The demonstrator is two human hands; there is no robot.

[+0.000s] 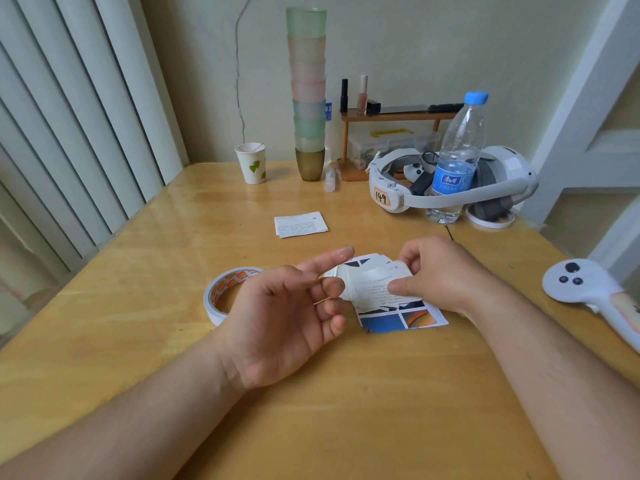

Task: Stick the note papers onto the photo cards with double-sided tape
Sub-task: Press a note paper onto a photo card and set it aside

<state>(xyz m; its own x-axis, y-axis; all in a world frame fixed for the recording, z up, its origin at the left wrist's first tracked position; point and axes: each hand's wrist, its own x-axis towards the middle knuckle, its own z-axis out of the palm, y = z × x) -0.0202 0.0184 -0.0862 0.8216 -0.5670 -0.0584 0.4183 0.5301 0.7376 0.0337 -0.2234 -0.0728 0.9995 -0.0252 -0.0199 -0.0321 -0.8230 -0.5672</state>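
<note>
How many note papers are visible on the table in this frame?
2: one note paper pinched by the right hand over the photo card; another note paper lies alone farther back. More may be hidden underneath.

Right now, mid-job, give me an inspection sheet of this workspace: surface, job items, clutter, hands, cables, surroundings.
Surface: wooden table, glossy.
Job's things: note paper held over photo card; tape roll lying left of it; second note paper lying apart, farther back.
Clutter: paper cup, stacked cups, water bottle, headset, controller, small shelf.
Hands: left hand open, fingertips at the paper's edge; right hand pinches the note paper.
Cables: nothing seen.
Surroundings: vertical blinds left, wall behind.
</note>
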